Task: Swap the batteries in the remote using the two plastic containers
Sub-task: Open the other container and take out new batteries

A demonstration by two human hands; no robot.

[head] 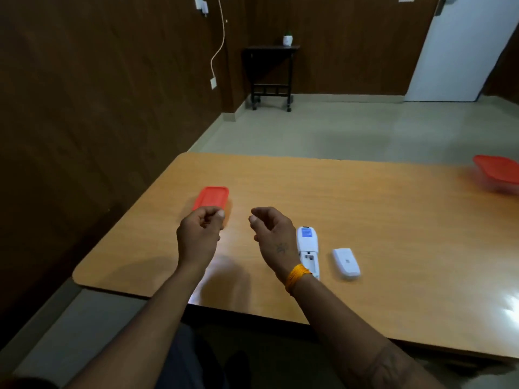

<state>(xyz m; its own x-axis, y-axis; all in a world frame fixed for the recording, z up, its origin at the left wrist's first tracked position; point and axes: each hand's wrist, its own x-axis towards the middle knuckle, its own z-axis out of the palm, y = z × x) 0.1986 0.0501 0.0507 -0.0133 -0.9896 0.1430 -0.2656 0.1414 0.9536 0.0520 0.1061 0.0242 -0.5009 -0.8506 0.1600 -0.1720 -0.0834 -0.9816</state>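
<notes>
A white remote (308,248) lies face down on the wooden table (365,209) with its battery bay uncovered. The white battery cover (346,263) lies just right of it. A small container with a red lid (212,198) sits at the left. A second red-lidded clear container (498,173) stands at the far right edge. My left hand (200,230) hovers over the near end of the left container, fingers curled against the thumb; anything inside is hidden. My right hand (269,230) floats just left of the remote, fingers loosely bent and apart, holding nothing. No batteries are visible.
The table's near edge runs under my forearms and its left corner is rounded. A dark wooden wall is close on the left. Beyond the table are a pale floor, a small black side table (271,74) and a white door (463,49).
</notes>
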